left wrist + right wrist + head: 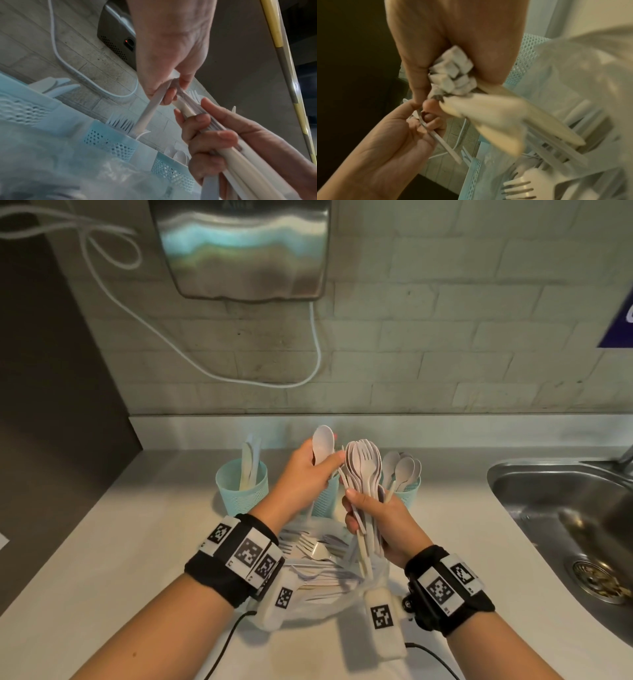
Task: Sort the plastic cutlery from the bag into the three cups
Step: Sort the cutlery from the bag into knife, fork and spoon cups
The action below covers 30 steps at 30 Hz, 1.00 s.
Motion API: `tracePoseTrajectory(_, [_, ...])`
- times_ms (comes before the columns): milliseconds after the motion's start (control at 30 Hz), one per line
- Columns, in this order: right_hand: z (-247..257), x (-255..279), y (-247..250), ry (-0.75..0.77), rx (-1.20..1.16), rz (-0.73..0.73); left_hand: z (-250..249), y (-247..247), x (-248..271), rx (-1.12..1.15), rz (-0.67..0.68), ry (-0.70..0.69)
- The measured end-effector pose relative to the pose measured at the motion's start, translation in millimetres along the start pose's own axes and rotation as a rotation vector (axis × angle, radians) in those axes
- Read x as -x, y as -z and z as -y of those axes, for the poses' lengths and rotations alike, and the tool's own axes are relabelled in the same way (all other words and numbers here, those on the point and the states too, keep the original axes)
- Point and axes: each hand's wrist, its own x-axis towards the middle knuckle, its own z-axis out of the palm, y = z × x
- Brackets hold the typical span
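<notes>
My left hand (pixel 322 465) pinches one white spoon (pixel 323 444) upright, bowl up; its handle (pixel 149 108) reaches down to the rim of the middle cup (pixel 109 142), which holds forks. My right hand (pixel 356 508) grips a bundle of forks and spoons (pixel 363 465) just right of it, handle ends (pixel 453 71) poking out below the fist. The three teal cups stand in a row behind: the left cup (pixel 241 489) has knives, the right cup (pixel 409 493) has spoons. The clear bag (pixel 318 563) lies open under my wrists with more cutlery inside.
A steel sink (pixel 565 508) is set into the counter (pixel 137 542) at the right. On the tiled wall hangs a metal hand dryer (pixel 239 248) with a white cable (pixel 318 354) looping down. A dark cabinet side stands at the left.
</notes>
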Motion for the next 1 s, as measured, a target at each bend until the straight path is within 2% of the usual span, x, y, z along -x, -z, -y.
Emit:
tracePoseTrajectory(100, [-0.9, 0.3, -1.2, -0.004, -0.012, 0.012, -6.1, 0.1, -0.9, 0.050, -0.112, -0.040])
tracePoseTrajectory(233, [-3.8, 0.8, 0.2, 0.001, -0.014, 0.006, -16.8, 10.2, -9.3, 0.261, -0.292, 0.015])
tracePoseTrajectory(300, [-4.3, 1.3, 1.1, 0.001, -0.012, 0.001, -21.5, 14.7, -10.6, 0.256, -0.275, 0.030])
tracePoseTrajectory(433, [-4.2, -0.2, -0.2, 0.012, 0.022, -0.010, -25.7, 6.3, 2.0, 0.045, -0.113, 0.061])
tracePoseTrajectory(533, [-3.3, -1.6, -1.9, 0.018, 0.046, -0.010, -22.7, -3.9, 10.5, -0.009, -0.045, 0.057])
tracePoseTrajectory(667, [-0.9, 2.3, -4.1, 0.024, 0.128, 0.005, -22.1, -5.4, 11.5, -0.078, -0.115, 0.072])
tracePoseTrajectory(900, [-6.0, 4.1, -1.2, -0.007, 0.127, 0.024, -28.6, 1.4, 2.3, 0.054, -0.312, 0.071])
tracePoseTrajectory(1000, [-5.1, 3.0, -3.0, -0.014, 0.126, 0.044, -26.8, -0.8, 1.9, 0.108, -0.281, 0.101])
